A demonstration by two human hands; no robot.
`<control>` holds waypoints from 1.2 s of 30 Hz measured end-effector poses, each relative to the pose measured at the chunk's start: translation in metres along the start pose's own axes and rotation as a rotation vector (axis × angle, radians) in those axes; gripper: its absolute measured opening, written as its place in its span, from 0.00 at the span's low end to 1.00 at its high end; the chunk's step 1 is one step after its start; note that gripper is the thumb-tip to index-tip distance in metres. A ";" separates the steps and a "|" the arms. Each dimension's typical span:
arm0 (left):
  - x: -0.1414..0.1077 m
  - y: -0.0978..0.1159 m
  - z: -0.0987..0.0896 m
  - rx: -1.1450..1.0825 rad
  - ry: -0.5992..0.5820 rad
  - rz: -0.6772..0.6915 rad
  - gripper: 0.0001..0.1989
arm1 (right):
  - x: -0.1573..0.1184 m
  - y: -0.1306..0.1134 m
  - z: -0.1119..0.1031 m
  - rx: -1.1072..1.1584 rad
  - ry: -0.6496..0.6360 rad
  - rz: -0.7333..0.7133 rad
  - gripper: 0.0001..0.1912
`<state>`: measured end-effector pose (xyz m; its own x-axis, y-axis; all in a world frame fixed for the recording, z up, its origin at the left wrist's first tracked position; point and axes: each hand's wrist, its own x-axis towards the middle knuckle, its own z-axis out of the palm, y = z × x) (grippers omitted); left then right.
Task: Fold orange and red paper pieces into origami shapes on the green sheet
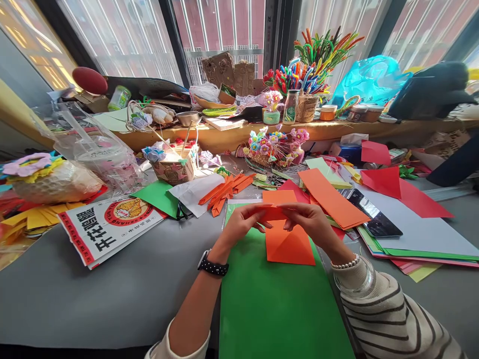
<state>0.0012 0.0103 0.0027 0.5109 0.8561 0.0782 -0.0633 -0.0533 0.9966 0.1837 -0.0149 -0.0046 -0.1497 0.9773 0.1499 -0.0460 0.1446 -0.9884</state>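
Above the green sheet [277, 309], my left hand [247, 219] and my right hand [305, 218] pinch the two ends of a small folded orange paper [274, 213]. Both hands are closed on it, fingertips on its edges. Below and behind it, orange paper [290, 249] lies on the green sheet. To the right of my right hand is a stack of orange strips [331, 199], with a black phone [374, 214] beside it. Several folded orange pieces [226, 192] lie beyond my left hand.
A printed paper bag [112, 224] and green paper [159, 198] lie left. White and coloured sheets [430, 229] are at right. A flower basket [275, 147] and a cardboard basket [174, 167] stand behind. Pipe cleaners [307, 75] fill a pot on the sill.
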 end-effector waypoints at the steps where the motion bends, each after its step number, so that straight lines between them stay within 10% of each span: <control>1: 0.000 0.000 0.000 -0.003 0.007 -0.012 0.15 | 0.000 0.000 0.000 -0.006 0.007 -0.005 0.12; 13: 0.002 -0.004 0.000 -0.118 0.057 -0.214 0.14 | 0.000 0.001 0.001 -0.133 0.001 -0.048 0.11; 36: -0.002 -0.001 0.003 0.022 0.018 -0.128 0.15 | -0.002 -0.006 0.005 -0.353 -0.017 0.012 0.16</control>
<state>0.0034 0.0074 0.0016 0.4981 0.8657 -0.0497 0.0199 0.0459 0.9987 0.1790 -0.0183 0.0011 -0.1644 0.9770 0.1360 0.2998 0.1808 -0.9367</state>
